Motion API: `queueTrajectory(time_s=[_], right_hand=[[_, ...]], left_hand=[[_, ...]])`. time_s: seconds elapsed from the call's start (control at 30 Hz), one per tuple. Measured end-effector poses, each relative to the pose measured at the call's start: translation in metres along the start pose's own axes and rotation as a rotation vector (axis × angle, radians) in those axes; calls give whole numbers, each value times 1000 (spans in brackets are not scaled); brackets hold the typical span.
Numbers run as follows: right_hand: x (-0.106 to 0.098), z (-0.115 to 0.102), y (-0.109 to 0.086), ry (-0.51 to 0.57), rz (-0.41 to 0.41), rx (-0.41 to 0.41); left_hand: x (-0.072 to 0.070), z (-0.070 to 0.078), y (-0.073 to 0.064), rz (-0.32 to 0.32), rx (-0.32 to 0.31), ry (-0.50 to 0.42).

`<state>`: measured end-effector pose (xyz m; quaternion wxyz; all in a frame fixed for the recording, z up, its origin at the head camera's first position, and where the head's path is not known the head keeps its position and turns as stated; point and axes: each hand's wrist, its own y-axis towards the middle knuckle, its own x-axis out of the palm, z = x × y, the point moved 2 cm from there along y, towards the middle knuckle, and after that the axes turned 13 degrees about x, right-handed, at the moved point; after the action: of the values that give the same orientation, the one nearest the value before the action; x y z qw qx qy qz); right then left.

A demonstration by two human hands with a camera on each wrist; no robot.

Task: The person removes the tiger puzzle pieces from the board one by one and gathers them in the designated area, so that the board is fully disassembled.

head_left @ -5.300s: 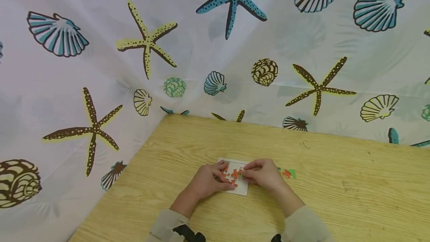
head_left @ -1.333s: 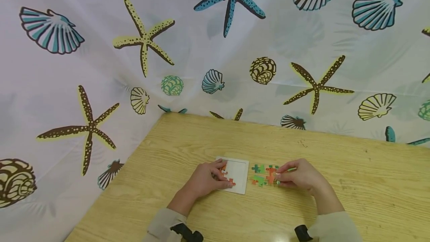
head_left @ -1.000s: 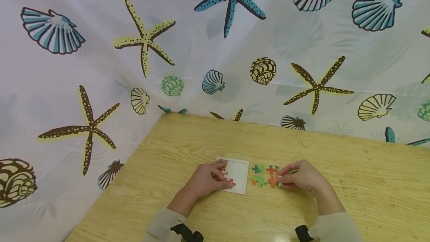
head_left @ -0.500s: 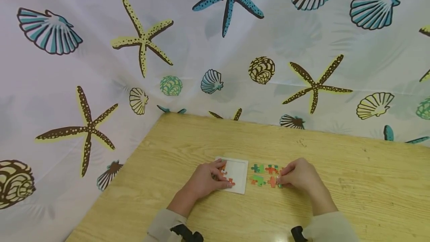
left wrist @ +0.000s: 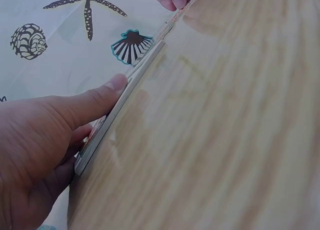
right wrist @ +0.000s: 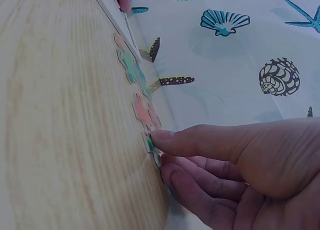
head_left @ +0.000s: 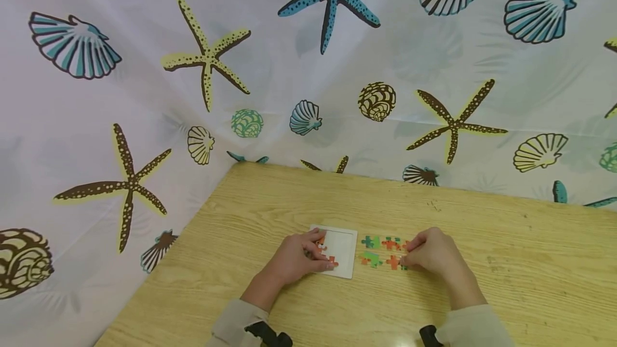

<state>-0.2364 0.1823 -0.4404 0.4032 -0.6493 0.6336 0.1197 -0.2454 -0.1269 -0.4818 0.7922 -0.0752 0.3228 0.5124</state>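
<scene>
A flat white puzzle tray [head_left: 344, 253] lies on the table, with orange puzzle pieces [head_left: 321, 247] along its left side. My left hand [head_left: 296, 256] holds the tray, its thumb [left wrist: 107, 92] over the near rim and its palm hiding the left edge. To the right of the tray, green and orange puzzle pieces [head_left: 372, 259] lie in two rows. My right hand [head_left: 434, 250] is at the right end of these rows. Its thumb and fingers pinch a small green-and-white puzzle piece [right wrist: 151, 142], partly hidden by the fingertips.
The wood-grain table [head_left: 289, 191] meets a pale cloth [head_left: 299, 52] printed with starfish and shells at its back and left. Black straps [head_left: 267, 333] with cameras sit at both sleeves.
Earlier, my right hand held a piece over the tray and more orange pieces lay in it. Since then that hand has moved right to the loose pieces. The left hand stays on the tray.
</scene>
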Motion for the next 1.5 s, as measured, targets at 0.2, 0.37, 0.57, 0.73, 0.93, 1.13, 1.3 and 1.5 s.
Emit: queueTrajectory(time_s=[0.2, 0.37, 0.57, 0.73, 0.93, 1.13, 1.3, 1.5], right_hand=[[-6, 6, 2, 27, -62, -19], [-7, 7, 4, 150, -134, -23], [-5, 3, 3, 243, -213, -39], [-3, -1, 1, 280, -271, -86], [-1, -5, 3, 351, -336, -127], [2, -9, 3, 362, -362, -168], [4, -10, 4, 379, -393, -174], [5, -12, 4, 350, -391, -188]], left_hand=[[1, 0, 2, 2, 15, 0], [1, -2, 2, 11, 14, -6], [1, -6, 1, 26, 6, -26], [0, -7, -2, 26, -11, -49], [0, -8, -2, 13, 2, -69], [0, -10, 0, 19, 5, -63], [0, -8, -1, 18, -1, -73], [0, -8, 0, 17, -4, -45]])
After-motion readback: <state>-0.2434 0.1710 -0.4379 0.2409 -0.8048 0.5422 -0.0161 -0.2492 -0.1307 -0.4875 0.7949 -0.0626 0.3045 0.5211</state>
